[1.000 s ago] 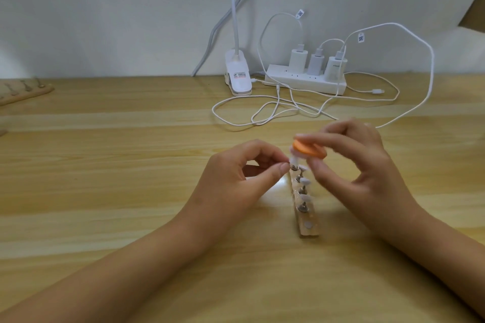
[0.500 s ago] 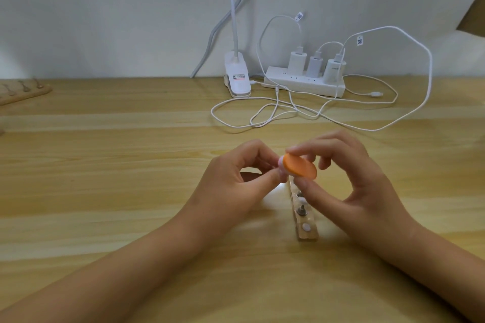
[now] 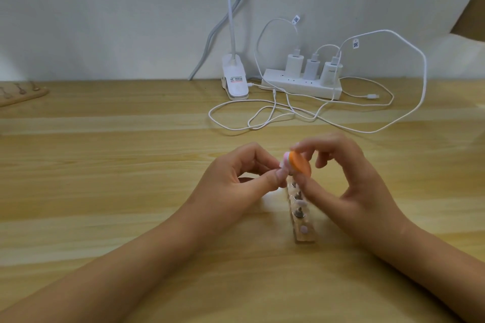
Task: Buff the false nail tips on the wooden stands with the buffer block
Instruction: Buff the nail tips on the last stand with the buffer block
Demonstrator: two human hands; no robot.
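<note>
Head view: the right hand [image 3: 349, 186] pinches the orange buffer block [image 3: 301, 168] between thumb and finger. At its 9 o'clock, the left hand [image 3: 236, 183] pinches a small pale piece [image 3: 283, 164], which touches the block. The wooden stand [image 3: 304, 237] lies at 6 o'clock on the table [image 3: 105, 191].

Matt wooden table [image 3: 105, 178], wooden stand [image 3: 305, 237] with seemingly metal pegs [image 3: 298, 211], glossy white plastic power strip [image 3: 301, 85].

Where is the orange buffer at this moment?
In the head view, the orange buffer is near the centre, pinched by the right hand, above the far end of the wooden stand and close to the left hand.
</note>
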